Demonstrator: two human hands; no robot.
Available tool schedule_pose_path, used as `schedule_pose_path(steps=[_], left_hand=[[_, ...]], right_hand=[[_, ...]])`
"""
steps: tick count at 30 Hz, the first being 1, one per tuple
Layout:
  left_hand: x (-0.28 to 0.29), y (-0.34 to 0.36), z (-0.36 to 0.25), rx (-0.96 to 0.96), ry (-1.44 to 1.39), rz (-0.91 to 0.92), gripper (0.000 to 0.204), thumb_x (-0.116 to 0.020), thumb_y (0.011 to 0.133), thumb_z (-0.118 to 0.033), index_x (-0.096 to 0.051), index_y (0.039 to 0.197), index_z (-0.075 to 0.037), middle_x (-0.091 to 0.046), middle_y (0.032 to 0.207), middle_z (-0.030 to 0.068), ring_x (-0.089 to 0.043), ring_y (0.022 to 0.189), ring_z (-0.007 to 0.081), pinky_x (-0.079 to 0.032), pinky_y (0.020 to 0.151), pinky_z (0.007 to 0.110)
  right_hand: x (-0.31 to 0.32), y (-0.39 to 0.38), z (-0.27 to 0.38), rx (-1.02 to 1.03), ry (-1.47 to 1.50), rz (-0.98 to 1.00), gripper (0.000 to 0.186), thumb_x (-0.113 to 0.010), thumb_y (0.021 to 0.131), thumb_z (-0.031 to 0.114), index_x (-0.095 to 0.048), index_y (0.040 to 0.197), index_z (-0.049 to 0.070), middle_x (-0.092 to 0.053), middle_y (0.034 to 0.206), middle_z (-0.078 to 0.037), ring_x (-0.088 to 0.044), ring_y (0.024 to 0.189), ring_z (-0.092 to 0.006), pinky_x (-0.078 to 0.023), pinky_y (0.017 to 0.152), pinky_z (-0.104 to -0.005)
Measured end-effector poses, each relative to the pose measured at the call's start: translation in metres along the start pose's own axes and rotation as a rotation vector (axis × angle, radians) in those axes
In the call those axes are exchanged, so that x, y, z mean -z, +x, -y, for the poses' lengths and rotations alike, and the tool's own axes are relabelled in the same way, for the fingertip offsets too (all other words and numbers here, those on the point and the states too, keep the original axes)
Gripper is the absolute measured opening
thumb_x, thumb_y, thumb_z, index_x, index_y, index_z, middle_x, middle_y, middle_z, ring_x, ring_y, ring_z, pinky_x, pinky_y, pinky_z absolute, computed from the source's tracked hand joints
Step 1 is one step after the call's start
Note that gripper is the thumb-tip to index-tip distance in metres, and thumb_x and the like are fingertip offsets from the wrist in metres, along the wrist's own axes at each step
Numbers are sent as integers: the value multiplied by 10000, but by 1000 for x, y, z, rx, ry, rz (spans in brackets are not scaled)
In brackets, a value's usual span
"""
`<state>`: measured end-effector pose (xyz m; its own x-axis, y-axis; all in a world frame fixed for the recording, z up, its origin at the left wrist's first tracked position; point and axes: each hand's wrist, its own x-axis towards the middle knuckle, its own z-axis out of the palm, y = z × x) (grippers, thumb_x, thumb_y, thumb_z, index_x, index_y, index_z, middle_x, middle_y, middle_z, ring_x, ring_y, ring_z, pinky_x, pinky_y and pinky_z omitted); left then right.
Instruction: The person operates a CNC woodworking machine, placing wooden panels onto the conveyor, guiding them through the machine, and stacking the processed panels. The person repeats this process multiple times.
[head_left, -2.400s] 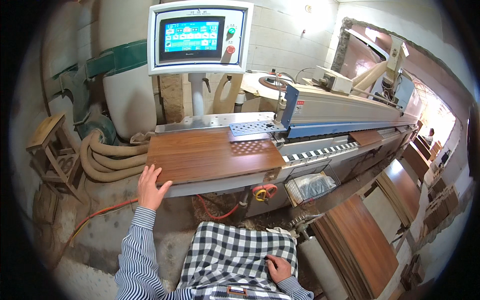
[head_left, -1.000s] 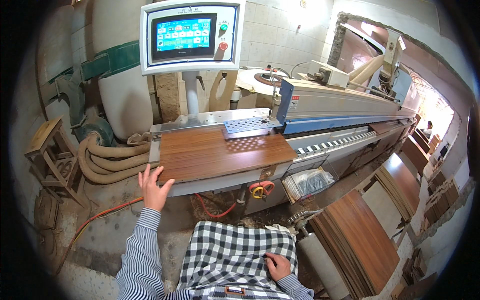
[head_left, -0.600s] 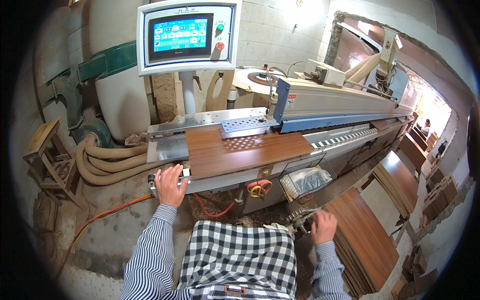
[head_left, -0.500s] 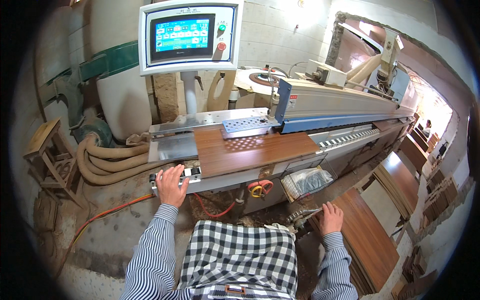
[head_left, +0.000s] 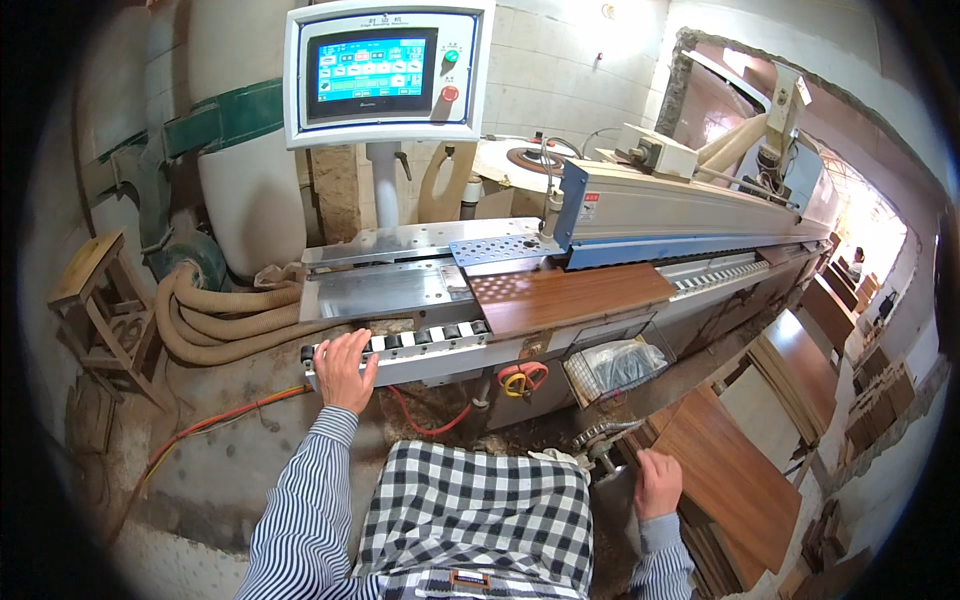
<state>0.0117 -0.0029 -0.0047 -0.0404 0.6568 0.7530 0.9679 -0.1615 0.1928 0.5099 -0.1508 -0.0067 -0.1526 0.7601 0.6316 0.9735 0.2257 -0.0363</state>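
Note:
My left hand (head_left: 343,370) lies over the left end of the roller rail (head_left: 440,338) with its fingers spread, gripping nothing. To its right, a brown wood-grain panel (head_left: 575,295) lies flat on the machine, its far edge beneath the perforated blue plate (head_left: 495,248). At the lower right, my right hand (head_left: 657,485) is closed with curled fingers at the left corner of another brown panel (head_left: 730,470). That panel sits turned askew on top of a stack (head_left: 705,545). The fingertips' exact hold on the corner is partly hidden.
A control screen (head_left: 370,72) stands above the machine. Red-and-yellow-handled scissors (head_left: 522,379) hang at its front beside a wire basket (head_left: 618,368) with plastic in it. Ribbed hoses (head_left: 215,320) and a wooden stool (head_left: 90,290) are at left. More panels (head_left: 800,365) stand at right.
The panel on the machine has slid right, uncovering more rollers. My right hand has moved nearer to me and closed, and the stack's top panel has turned. The left hand stays put.

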Motion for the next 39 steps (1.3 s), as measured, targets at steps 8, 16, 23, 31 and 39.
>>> schedule_pose_path(steps=[8, 16, 23, 31, 39], left_hand=[[4, 0, 2, 16, -4, 0, 418, -646, 837, -248, -569, 1223, -107, -592, 1235, 29, -495, 1183, 201, -248, 1074, 440], [1, 1, -1, 12, -18, -8, 414, -642, 841, -248, -568, 1223, -107, -594, 1233, 32, -495, 1183, 202, -248, 1075, 438], [5, -1, 2, 9, -4, -4, 409, -639, 847, -247, -569, 1224, -106, -595, 1235, 34, -496, 1184, 203, -251, 1071, 438], [4, 1, 1, 23, -30, 15, 406, -637, 848, -259, -575, 1221, -111, -596, 1240, 38, -494, 1190, 210, -252, 1072, 445], [48, -9, -30, 56, -258, 212, 534, -580, 866, -388, -513, 1307, -95, -508, 1363, 115, -386, 1321, 312, -128, 1143, 522]], right_hand=[[16, -67, -16, -1498, 1284, -561, 445, -546, 921, 498, -622, 809, 74, -650, 662, -17, -560, 508, -78, -429, 468, -195], [-15, -99, -44, -1428, 1317, -724, 361, -558, 938, 404, -590, 846, 57, -597, 613, -15, -504, 489, -49, -362, 408, -180], [11, -105, 5, -1494, 1506, -475, 458, -595, 876, 515, -582, 1016, 79, -577, 676, -25, -518, 521, -107, -402, 447, -219], [42, -166, -65, -1497, 1413, -856, 306, -722, 795, 358, -612, 996, 154, -633, 810, 24, -537, 565, -99, -420, 488, -237], [31, -118, -6, -1209, 1731, -552, 230, -667, 845, 186, -612, 1055, 107, -671, 921, -2, -614, 683, -116, -490, 528, -231]])
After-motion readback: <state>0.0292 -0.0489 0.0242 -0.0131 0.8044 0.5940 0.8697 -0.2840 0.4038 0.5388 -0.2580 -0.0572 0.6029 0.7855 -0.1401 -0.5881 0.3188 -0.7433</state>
